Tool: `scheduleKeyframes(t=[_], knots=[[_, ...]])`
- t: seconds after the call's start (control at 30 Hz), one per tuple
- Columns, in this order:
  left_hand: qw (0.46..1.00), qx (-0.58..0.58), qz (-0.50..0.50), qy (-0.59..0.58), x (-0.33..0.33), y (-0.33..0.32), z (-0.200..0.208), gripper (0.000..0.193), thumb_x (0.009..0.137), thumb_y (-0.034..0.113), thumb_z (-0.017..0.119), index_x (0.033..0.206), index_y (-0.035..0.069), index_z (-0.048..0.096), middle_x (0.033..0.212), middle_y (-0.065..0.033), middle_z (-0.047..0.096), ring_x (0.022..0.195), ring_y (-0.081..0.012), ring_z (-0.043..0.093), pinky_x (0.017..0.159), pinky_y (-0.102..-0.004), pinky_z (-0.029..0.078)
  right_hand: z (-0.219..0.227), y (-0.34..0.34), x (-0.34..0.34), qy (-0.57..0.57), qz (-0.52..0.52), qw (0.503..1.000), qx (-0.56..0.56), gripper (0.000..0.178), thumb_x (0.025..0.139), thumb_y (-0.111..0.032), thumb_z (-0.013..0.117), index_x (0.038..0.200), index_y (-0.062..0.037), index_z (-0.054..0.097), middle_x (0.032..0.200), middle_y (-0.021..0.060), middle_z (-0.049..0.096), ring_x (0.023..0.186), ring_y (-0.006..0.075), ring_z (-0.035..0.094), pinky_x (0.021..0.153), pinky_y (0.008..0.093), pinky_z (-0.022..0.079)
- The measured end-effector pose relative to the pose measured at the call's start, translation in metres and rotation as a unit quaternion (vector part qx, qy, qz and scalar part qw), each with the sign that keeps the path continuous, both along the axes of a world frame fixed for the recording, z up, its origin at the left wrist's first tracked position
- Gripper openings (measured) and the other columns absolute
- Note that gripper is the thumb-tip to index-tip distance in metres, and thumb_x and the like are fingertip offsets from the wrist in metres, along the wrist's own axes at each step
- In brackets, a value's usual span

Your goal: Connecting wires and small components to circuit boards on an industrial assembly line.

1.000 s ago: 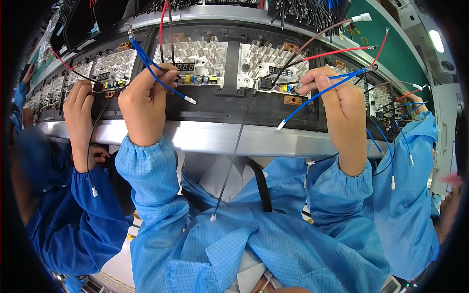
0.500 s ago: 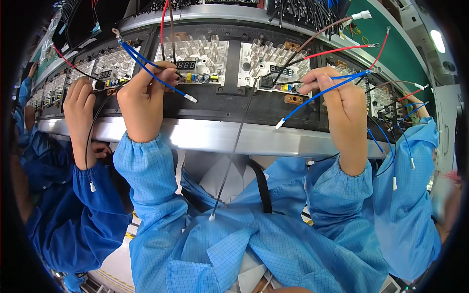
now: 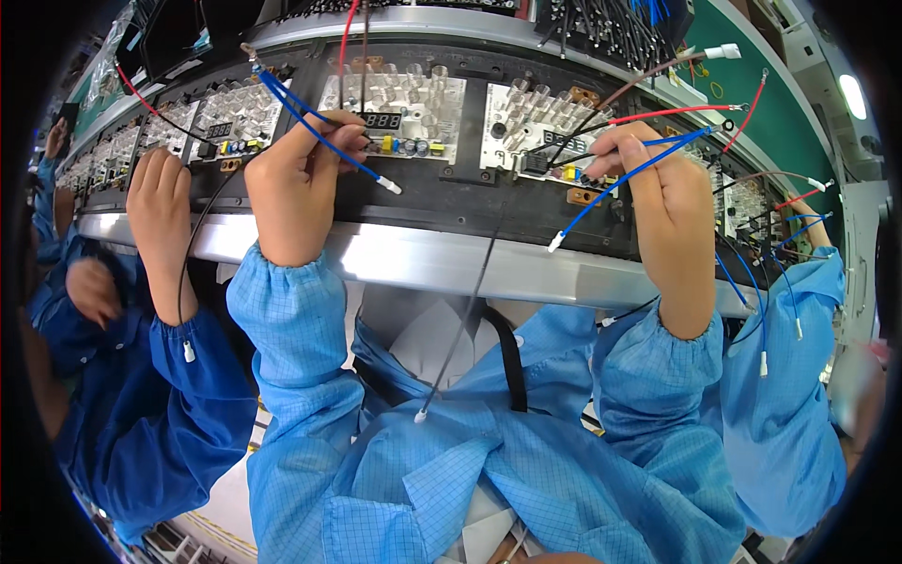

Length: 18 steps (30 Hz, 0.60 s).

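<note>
My left hand [image 3: 296, 193] is closed in a pinch above the lower edge of a white circuit board [image 3: 449, 136]. One of two blue wires joined at a ring terminal [image 3: 249, 51] runs into its fingers; the other blue wire [image 3: 346, 155] crosses in front, ending in a white sleeve. Over a second circuit board [image 3: 494, 148], my right hand [image 3: 665, 202] pinches a similar blue wire [image 3: 663, 143]. Its paired blue wire [image 3: 601, 202] hangs past the fingers. Both wire tips are hidden by my fingertips. Clear cylinders and a dark digit display stand on each board.
The boards sit in black trays [image 3: 404, 202] behind a metal rail [image 3: 376, 249]. Red [image 3: 676, 110], brown [image 3: 648, 73] and black wires [image 3: 481, 273] stick out from the boards. A co-worker's hand [image 3: 158, 202] in a dark blue sleeve is at left; a light blue sleeve [image 3: 789, 329] is at right.
Boards, trays and wires have shifted right in the picture, and both my hands with them, still pinching. At left, a co-worker's other hand has risen and is blurred.
</note>
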<state>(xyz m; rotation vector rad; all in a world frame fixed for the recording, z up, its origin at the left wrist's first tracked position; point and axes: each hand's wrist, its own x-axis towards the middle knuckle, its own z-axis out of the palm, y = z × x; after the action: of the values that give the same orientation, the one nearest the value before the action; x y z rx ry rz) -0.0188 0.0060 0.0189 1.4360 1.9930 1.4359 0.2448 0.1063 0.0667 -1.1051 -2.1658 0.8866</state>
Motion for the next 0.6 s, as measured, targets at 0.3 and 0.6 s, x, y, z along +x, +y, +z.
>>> scheduleKeyframes(t=[0.3, 0.6], knots=[[1.000, -0.005, -0.009, -0.005, 0.0062, 0.0035, -0.0039, 0.012, 0.091, 0.002, 0.057, 0.100, -0.001, 0.066, 0.078, -0.0110, 0.069, 0.075, -0.0144, 0.069, 0.064, -0.0252, 0.055, 0.0013, 0.0053, -0.0002, -0.053, -0.018, 0.996, 0.066, 0.030, 0.097, -0.018, 0.042, 0.086, -0.0006, 0.064, 0.071, 0.0100, 0.066, 0.066, 0.0209, 0.064, 0.061, 0.0311, 0.047], [1.000, -0.007, -0.023, -0.007, 0.0080, 0.0036, -0.0050, 0.012, 0.091, 0.002, 0.058, 0.100, -0.001, 0.065, 0.078, -0.0116, 0.069, 0.075, -0.0163, 0.070, 0.063, -0.0259, 0.055, -0.0014, 0.0094, 0.0075, -0.078, -0.019, 0.995, 0.066, 0.028, 0.096, -0.018, 0.043, 0.087, -0.0023, 0.065, 0.071, 0.0088, 0.067, 0.062, 0.0203, 0.062, 0.057, 0.0304, 0.046]])
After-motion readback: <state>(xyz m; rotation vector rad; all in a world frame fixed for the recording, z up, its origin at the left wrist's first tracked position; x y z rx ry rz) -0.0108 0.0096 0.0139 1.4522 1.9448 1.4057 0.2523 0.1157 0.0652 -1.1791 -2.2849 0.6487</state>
